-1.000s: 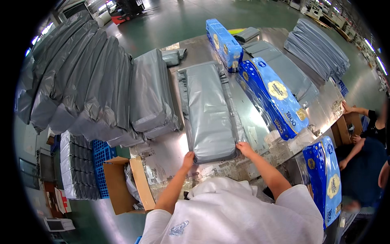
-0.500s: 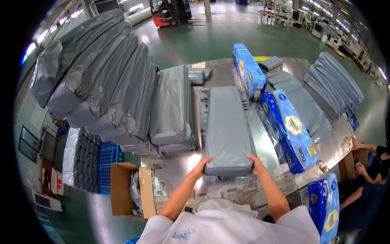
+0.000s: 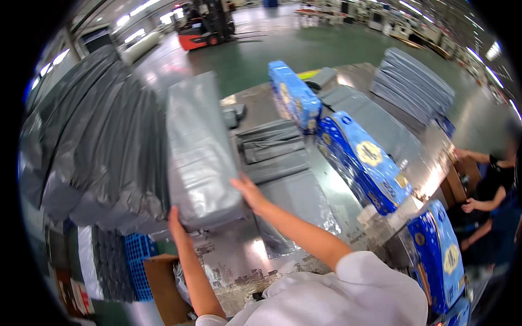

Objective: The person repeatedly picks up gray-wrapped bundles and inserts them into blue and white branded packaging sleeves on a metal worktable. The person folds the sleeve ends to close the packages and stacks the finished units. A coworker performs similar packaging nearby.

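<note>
A long grey plastic-wrapped package (image 3: 198,146) is gripped at its near end between my two hands, right beside the tall stack of similar grey packages (image 3: 103,146). My left hand (image 3: 176,220) presses its near left corner. On the right side near that end lies my right hand (image 3: 249,193). The package's underside is hidden, so I cannot tell whether it rests on the packages beneath. To the right, a pile of flat grey plastic bags (image 3: 296,204) lies on the metal table (image 3: 253,255), its far part folded and creased.
Blue tissue packs (image 3: 364,160) stand on the table's right side, near more grey bags (image 3: 375,119). A cardboard box (image 3: 163,288) and blue crate (image 3: 140,266) are at lower left. A co-worker's hand (image 3: 473,205) shows at right; a red forklift (image 3: 204,35) stands far back.
Both hands have carried the grey package left, off the flat bags and over to the stack. The bags beneath are now uncovered. The view has turned a little.
</note>
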The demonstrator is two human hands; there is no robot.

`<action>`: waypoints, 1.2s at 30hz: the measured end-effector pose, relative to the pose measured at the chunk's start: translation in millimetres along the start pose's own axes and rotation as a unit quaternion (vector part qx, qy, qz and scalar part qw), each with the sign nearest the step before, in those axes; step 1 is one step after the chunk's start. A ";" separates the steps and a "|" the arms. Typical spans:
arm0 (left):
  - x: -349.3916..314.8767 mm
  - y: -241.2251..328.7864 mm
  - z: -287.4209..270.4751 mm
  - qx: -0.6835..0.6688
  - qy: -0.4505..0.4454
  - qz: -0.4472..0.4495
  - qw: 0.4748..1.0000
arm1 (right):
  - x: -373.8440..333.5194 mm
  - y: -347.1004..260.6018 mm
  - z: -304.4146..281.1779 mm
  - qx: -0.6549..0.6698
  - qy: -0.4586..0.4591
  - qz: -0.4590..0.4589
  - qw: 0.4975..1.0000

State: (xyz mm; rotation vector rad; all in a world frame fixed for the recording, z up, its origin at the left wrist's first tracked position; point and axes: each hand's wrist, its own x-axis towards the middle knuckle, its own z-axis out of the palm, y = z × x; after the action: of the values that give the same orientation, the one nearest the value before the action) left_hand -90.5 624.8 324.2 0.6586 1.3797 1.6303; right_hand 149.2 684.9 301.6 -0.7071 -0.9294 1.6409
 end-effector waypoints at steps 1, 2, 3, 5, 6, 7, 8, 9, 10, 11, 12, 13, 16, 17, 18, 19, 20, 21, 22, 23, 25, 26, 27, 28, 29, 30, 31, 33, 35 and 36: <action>13.6 -2.4 0.6 0.071 0.045 0.087 0.993 | 18.7 13.1 6.4 -0.043 0.029 -0.008 0.999; 9.3 -3.3 20.2 0.082 0.050 0.126 0.987 | 33.4 30.7 -5.6 -0.130 0.030 -0.008 0.991; -5.6 -1.6 38.5 0.093 0.058 0.165 0.980 | 39.9 53.8 -22.9 -0.213 0.030 -0.001 0.977; -25.8 -19.7 41.6 0.187 0.084 0.281 0.937 | 23.7 81.9 -38.6 -0.161 0.000 -0.002 0.987; -32.5 -39.4 35.8 0.267 0.092 0.352 0.892 | 3.2 82.2 -52.4 -0.129 -0.022 0.020 0.991; -41.8 -60.7 36.2 0.270 0.062 0.366 0.888 | -17.5 77.2 -72.4 -0.169 -0.013 0.024 0.985; -51.6 -79.7 41.6 0.272 0.031 0.380 0.884 | -40.8 69.4 -97.2 -0.210 -0.003 0.027 0.977; -59.1 -93.3 54.8 0.317 -0.035 0.386 0.866 | -60.1 71.5 -135.2 -0.209 0.067 0.058 0.974; -65.4 -105.3 67.8 0.360 -0.100 0.391 0.841 | -75.9 75.0 -176.8 -0.217 0.159 0.087 0.959; -68.3 -116.0 79.8 0.385 -0.153 0.370 0.832 | -94.5 57.8 -211.1 -0.348 0.185 0.009 0.919; -66.3 -125.4 97.1 0.406 -0.208 0.349 0.819 | -107.2 37.8 -249.5 -0.511 0.227 -0.037 0.828; -59.6 -136.4 113.7 0.417 -0.242 0.348 0.804 | -113.5 18.0 -285.2 -0.494 0.267 -0.115 0.819; -13.5 -186.0 165.9 0.437 -0.313 0.356 0.764 | -130.3 -77.4 -397.8 -0.685 0.329 -0.114 0.640; 7.1 -204.3 179.9 0.444 -0.329 0.361 0.751 | -132.1 -101.1 -420.2 -0.686 0.395 -0.117 0.599; 29.7 -226.0 194.3 0.475 -0.321 0.346 0.743 | -136.4 -120.8 -457.4 -0.722 0.420 -0.110 0.538; 55.1 -247.7 205.8 0.507 -0.312 0.330 0.733 | -138.8 -136.7 -491.7 -0.754 0.441 -0.103 0.475; 78.4 -264.6 213.6 0.539 -0.302 0.313 0.721 | -137.9 -150.7 -513.6 -0.751 0.437 -0.012 0.495; 100.6 -276.3 218.8 0.574 -0.299 0.300 0.701 | -137.6 -164.9 -530.9 -0.741 0.430 0.080 0.509; 122.6 -285.1 224.4 0.606 -0.296 0.287 0.681 | -133.8 -177.8 -544.9 -0.725 0.419 0.170 0.519; 138.6 -292.2 231.4 0.637 -0.293 0.272 0.659 | -128.3 -186.2 -556.1 -0.718 0.363 0.221 0.552; 154.0 -299.3 245.4 0.680 -0.279 0.239 0.635 | -117.9 -195.9 -571.1 -0.682 0.247 0.320 0.609; 159.2 -301.6 251.0 0.702 -0.270 0.221 0.621 | -106.7 -198.1 -574.9 -0.674 0.227 0.333 0.619; 163.8 -300.4 254.6 0.710 -0.285 0.182 0.617 | -94.5 -196.5 -572.6 -0.676 0.236 0.329 0.616; 167.5 -298.4 257.5 0.719 -0.300 0.142 0.611 | -84.5 -193.1 -569.3 -0.677 0.244 0.325 0.614; 169.2 -297.2 259.6 0.725 -0.313 0.101 0.604 | -77.5 -190.1 -571.5 -0.678 0.253 0.320 0.611; 167.4 -296.3 262.5 0.710 -0.322 0.092 0.619 | -73.5 -185.3 -581.8 -0.683 0.263 0.300 0.613; 170.0 -299.1 260.0 0.698 -0.360 0.042 0.617 | -66.3 -184.5 -586.0 -0.685 0.260 0.276 0.622; 173.3 -305.1 254.3 0.665 -0.432 -0.061 0.606 | -54.3 -180.5 -590.9 -0.688 0.255 0.232 0.639; 147.7 -307.7 257.1 0.668 -0.452 0.090 0.584 | -45.0 -173.1 -574.6 -0.730 0.270 0.194 0.597; 127.2 -301.8 254.9 0.654 -0.456 0.183 0.575 | -40.2 -170.3 -557.6 -0.739 0.277 0.186 0.586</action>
State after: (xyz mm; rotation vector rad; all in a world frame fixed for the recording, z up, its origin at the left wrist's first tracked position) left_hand 146.0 861.8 78.9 2.3328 1.3889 -0.0739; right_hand 705.6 789.9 157.0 -2.4974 -1.6019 0.3970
